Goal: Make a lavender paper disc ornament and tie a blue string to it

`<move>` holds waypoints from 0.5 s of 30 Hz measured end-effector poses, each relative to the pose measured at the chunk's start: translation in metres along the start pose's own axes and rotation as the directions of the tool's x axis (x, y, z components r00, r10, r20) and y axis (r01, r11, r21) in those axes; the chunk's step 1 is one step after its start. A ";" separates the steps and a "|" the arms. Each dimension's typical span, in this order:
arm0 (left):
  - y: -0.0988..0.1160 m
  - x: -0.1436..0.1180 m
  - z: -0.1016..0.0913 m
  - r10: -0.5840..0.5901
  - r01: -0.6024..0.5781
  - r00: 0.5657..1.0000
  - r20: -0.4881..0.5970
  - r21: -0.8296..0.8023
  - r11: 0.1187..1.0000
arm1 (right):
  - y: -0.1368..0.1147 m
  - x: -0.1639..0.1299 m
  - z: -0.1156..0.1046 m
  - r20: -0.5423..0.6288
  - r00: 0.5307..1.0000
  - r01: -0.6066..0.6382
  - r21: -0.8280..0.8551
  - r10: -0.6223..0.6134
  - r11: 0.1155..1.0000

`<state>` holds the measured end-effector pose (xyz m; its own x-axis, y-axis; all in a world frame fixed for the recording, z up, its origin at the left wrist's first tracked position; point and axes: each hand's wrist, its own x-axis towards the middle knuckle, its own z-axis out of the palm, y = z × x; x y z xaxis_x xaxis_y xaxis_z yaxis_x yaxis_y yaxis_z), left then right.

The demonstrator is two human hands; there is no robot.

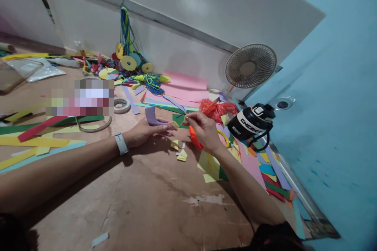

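Head view: a scuffed brown floor (141, 200) strewn with coloured paper strips meets a white wall (188, 11) far and a blue wall (338, 98) right. The left hand (144, 131) pinches a purple paper piece (151, 117) mid-floor; the right hand (204, 129) grips orange scissors (194, 138). A small fan (250, 66) and a black bottle (250, 122) stand right.

Tape roll (121, 105) left of fan (250, 66)

Bare forearms, white wristband (121, 143) on left wrist, no sleeves
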<state>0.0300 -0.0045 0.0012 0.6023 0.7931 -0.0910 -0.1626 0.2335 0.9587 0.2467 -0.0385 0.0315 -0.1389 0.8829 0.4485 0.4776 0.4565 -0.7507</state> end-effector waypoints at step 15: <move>-0.003 0.001 -0.005 0.109 -0.111 0.992 0.061 0.037 0.993 | -0.008 0.000 -0.010 0.132 0.989 0.071 0.021 -0.073 0.997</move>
<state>0.0277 -0.0014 -0.0034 0.6278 0.7778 0.0309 -0.1995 0.1225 0.9722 0.2512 -0.0430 0.0429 -0.2865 0.8539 0.4344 0.4484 0.5202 -0.7269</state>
